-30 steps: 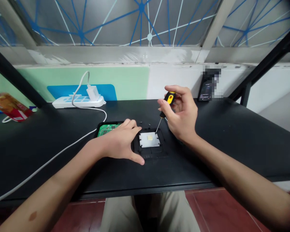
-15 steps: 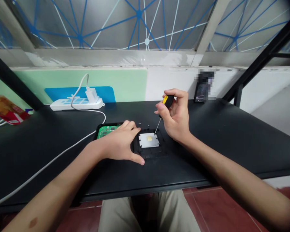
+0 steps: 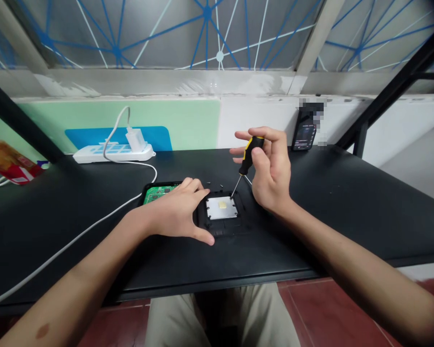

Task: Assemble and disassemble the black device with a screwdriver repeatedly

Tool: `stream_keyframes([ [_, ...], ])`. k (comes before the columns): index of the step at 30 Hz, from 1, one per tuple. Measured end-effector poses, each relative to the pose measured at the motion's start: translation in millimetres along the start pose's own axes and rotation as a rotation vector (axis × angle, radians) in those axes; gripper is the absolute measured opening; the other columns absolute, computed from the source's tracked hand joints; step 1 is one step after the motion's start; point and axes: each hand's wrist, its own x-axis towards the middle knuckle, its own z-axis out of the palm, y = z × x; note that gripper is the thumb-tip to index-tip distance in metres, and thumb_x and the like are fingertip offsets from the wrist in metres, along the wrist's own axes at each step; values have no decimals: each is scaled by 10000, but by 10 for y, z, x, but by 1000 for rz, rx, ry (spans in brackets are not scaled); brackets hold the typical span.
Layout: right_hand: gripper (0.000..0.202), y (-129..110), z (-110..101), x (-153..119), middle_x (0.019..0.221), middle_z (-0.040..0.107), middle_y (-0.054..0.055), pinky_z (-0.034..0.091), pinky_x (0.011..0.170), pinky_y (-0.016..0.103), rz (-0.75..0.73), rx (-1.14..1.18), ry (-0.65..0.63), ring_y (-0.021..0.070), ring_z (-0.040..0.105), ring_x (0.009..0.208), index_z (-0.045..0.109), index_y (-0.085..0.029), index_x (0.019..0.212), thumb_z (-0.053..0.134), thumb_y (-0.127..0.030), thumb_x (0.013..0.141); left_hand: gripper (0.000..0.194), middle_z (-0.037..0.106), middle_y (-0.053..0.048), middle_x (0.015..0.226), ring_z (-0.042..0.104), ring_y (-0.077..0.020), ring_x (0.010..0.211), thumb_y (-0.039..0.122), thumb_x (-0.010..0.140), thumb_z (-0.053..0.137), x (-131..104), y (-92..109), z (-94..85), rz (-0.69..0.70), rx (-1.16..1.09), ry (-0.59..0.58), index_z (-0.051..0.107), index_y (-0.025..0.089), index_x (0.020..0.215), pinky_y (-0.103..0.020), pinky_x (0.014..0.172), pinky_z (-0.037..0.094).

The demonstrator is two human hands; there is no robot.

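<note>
A black and yellow screwdriver (image 3: 246, 156) is held by the handle in my right hand (image 3: 273, 168), between thumb and forefinger, the other fingers loosely spread. Its tip meets the upper right corner of a silver metal plate (image 3: 217, 210), which has a pale yellow square pad (image 3: 222, 205) on it. The plate lies in a black plastic housing (image 3: 224, 226). My left hand (image 3: 179, 209) rests on the housing's left side, thumb apart from the fingers. Partly under that hand is a green circuit board (image 3: 159, 193) in a black frame.
Small dark screws (image 3: 221, 186) lie behind the housing. A white power strip (image 3: 112, 153) with a plugged-in charger (image 3: 135, 139) is at the back left, its cable crossing the black table (image 3: 347, 207). A phone (image 3: 304, 130) leans on the wall; a red packet (image 3: 12, 163) sits far left.
My right hand's fingers have opened out and shifted on the handle, showing more of the screwdriver. Its tip stays at the plate's corner. The left hand keeps its place on the housing.
</note>
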Motion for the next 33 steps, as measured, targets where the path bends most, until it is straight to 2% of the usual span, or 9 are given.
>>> stream_keyframes([
  [5,365,70,-13,1,1209,553,48,644,708,357,-12,-114,40,164,664,904,536,-328,1258,632,-458,930,1076,535,-142,1262,449,-357,1210,809,689,679,-13,-1,-4,0,-2,-1,447,134,1494,-439,1046,420],
  [10,442,110,-15,28,1121,529,38,632,684,359,-67,-163,112,161,616,843,578,-329,1198,769,-462,822,1058,529,-147,1252,451,-352,1205,801,705,683,-23,-6,-3,15,0,11,452,124,1486,-442,1050,417],
  [13,348,73,-8,31,1103,568,33,636,675,361,-78,-159,124,167,641,840,583,-323,1178,718,-428,875,1050,528,-141,1254,448,-352,1210,807,706,676,-24,-9,-3,13,1,9,450,144,1487,-444,1048,419],
  [16,253,12,-5,20,1074,648,21,639,696,360,-45,-101,83,157,694,816,551,-329,1242,535,-391,997,1055,530,-145,1264,448,-353,1214,816,705,667,-21,-11,0,18,0,16,454,137,1484,-437,1052,417],
  [18,255,-24,-9,12,1082,698,14,643,753,386,-21,-46,55,161,726,833,538,-328,1265,425,-376,1041,1069,526,-155,1266,452,-349,1211,812,703,675,-19,-10,1,17,0,15,454,114,1481,-425,1058,413],
  [20,267,-44,-13,5,1141,723,11,643,807,430,-9,-13,44,180,743,878,546,-322,1261,395,-375,1048,1079,521,-159,1270,450,-347,1214,808,701,684,-17,-7,0,12,0,12,445,108,1486,-420,1064,411],
  [23,278,-41,-10,1,1240,698,13,647,790,447,-6,-9,39,184,747,878,548,-328,1274,434,-405,1033,1082,514,-152,1271,446,-341,1218,807,698,692,-18,-1,-3,5,3,7,435,119,1493,-425,1070,413],
  [29,409,40,-6,8,1220,561,47,662,716,392,-36,-154,69,176,662,891,576,-351,1272,688,-456,892,1061,515,-156,1290,441,-345,1244,776,708,703,-22,13,-10,4,8,5,435,118,1495,-427,1086,406],
  [33,420,70,0,9,1237,552,53,654,707,388,-69,-164,96,187,639,908,576,-355,1276,707,-422,882,1072,515,-161,1313,430,-353,1273,777,705,698,-23,26,-17,-4,-3,-6,421,124,1509,-436,1104,391],
])
